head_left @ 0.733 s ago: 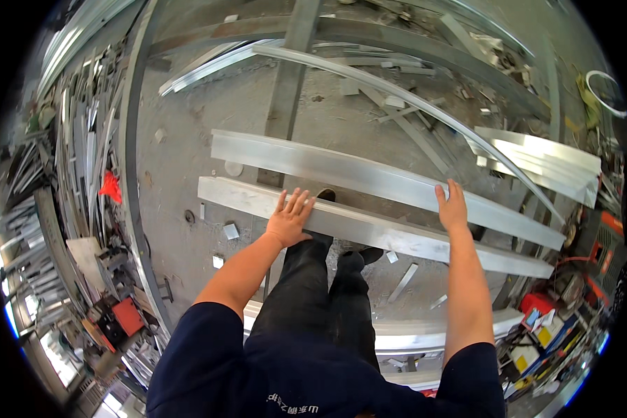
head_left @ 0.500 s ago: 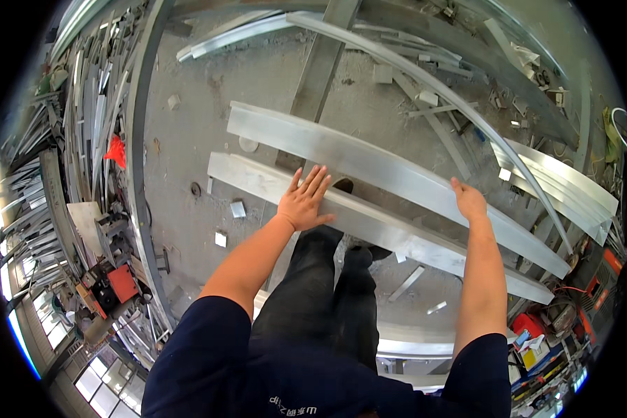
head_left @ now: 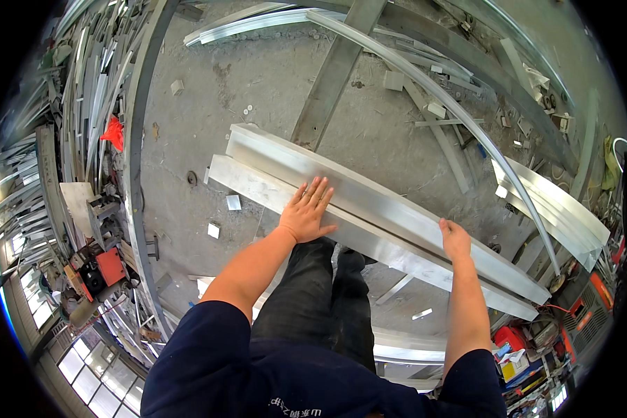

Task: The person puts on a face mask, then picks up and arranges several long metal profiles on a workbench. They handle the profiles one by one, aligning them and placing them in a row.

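Observation:
Two long silvery metal profiles lie slantwise side by side before me, almost touching along their length. My left hand (head_left: 306,214) rests flat with fingers spread, its palm on the near profile (head_left: 247,182) and its fingertips reaching the far one. Farther right, my right hand (head_left: 455,240) is closed on the far profile (head_left: 390,205), near that bar's right part. Its fingers are partly hidden from view.
A steel beam (head_left: 338,73) runs across the floor beyond the profiles. A curved metal strip (head_left: 439,94) arches over the right side. Scrap lengths (head_left: 94,90) crowd the left, with a red-panelled machine (head_left: 110,268) below. Tools and an orange-and-grey machine (head_left: 589,303) stand right.
The far profile has come nearer, closing the wide gap between the two bars. My right hand has moved toward me with it; my left hand still lies on the near profile.

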{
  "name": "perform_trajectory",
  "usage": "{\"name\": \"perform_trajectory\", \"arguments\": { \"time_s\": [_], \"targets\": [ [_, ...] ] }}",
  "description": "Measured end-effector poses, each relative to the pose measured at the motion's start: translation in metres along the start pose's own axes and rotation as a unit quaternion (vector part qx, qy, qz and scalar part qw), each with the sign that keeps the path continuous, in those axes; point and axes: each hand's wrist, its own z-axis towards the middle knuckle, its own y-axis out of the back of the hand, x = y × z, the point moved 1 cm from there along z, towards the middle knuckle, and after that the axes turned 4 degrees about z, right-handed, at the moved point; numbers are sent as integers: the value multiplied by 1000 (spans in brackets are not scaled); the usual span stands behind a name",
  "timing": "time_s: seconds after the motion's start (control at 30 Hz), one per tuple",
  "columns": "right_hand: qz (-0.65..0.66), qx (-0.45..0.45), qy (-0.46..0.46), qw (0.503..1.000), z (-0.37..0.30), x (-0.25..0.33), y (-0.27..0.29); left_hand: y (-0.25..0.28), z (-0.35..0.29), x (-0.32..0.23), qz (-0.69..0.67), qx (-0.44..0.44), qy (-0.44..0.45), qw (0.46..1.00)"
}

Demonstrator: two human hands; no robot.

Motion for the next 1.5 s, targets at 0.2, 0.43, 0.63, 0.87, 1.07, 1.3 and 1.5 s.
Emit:
{"name": "perform_trajectory", "arguments": {
  "time_s": [0.2, 0.43, 0.63, 0.87, 1.07, 1.3, 1.5],
  "targets": [
    [-8, -13, 46, 999, -27, -19, -33, -17, -32, -4, -3, 60, 24, 998],
    [-70, 124, 70, 987, -18, -11, -23, -42, -55, -7, -7, -12, 17, 1000],
    [17, 406, 58, 912, 32, 20, -32, -64, -76, 11, -216, -146, 484, 835],
    [17, 365, 60, 929, 37, 16, -50, -100, -85, -42, -893, -123, 381, 206],
    [27, 372, 44, 927, 35, 25, -42, -129, -71, -87, -967, -97, 202, 122],
    [-2, 277, 101, 955, 2, 22, -39, -113, -75, -106, -930, -158, 307, 127],
    [-71, 127, 176, 974, -43, 24, -42, -84, -61, -112, -847, -220, 450, 179]
  ]
}}
